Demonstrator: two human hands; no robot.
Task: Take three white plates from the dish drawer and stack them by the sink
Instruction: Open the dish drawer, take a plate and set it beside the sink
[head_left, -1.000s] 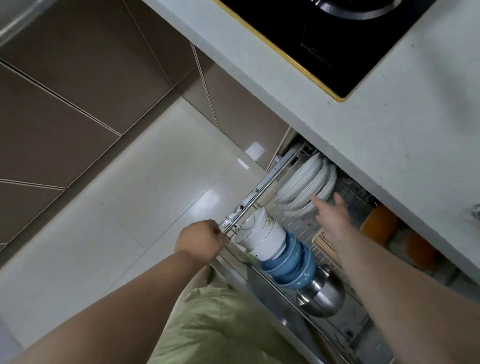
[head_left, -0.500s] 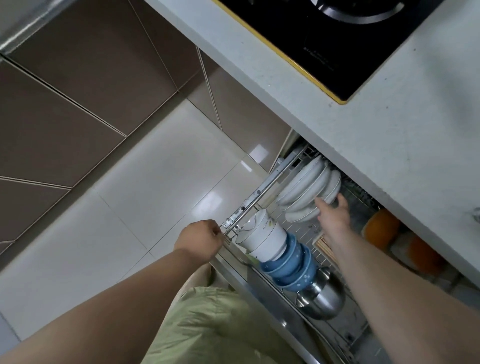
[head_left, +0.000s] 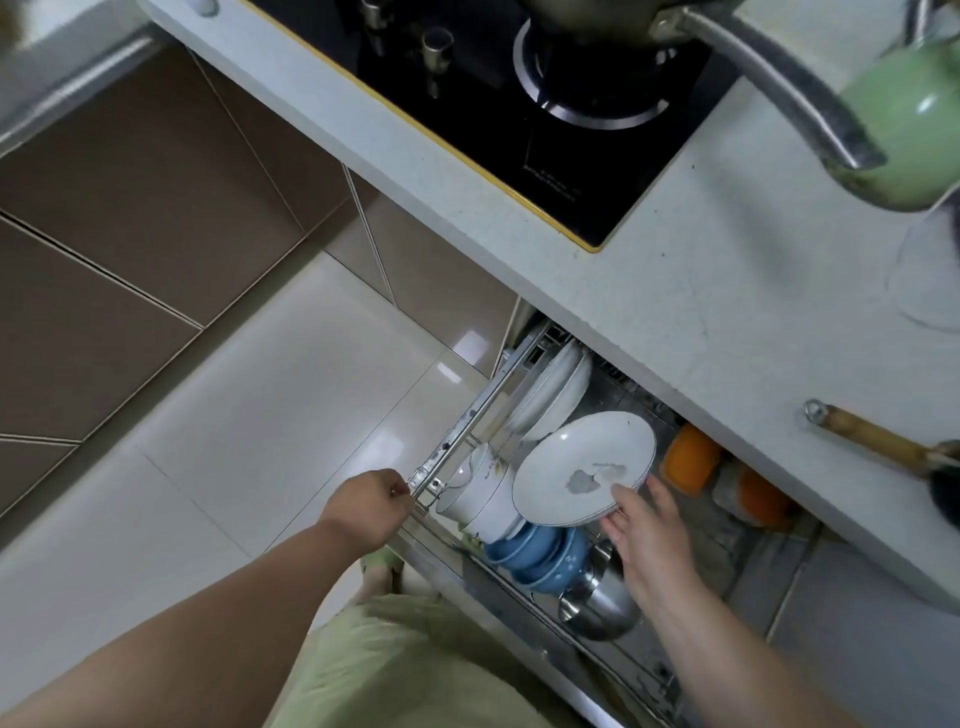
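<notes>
White plate (head_left: 582, 470), first of three by my reading, is clear of the dish drawer (head_left: 457, 441) rack and tilted above the stacked white bowls (head_left: 480, 499). Right hand (head_left: 647, 525) holds its near rim; fingers extended under the edge, thumb position not discernible. Left hand (head_left: 371, 501) is fisted on the drawer's front rail, fingers curled round it. More white plates (head_left: 553, 395) stand on edge at the far end.

Advice: level the plate, add thumb on top, lift past the countertop (head_left: 675, 322) lip.

Speckled counter carries a black hob (head_left: 519, 104), left; glossy tiled floor (head_left: 234, 441) below. Sink not in view.
</notes>
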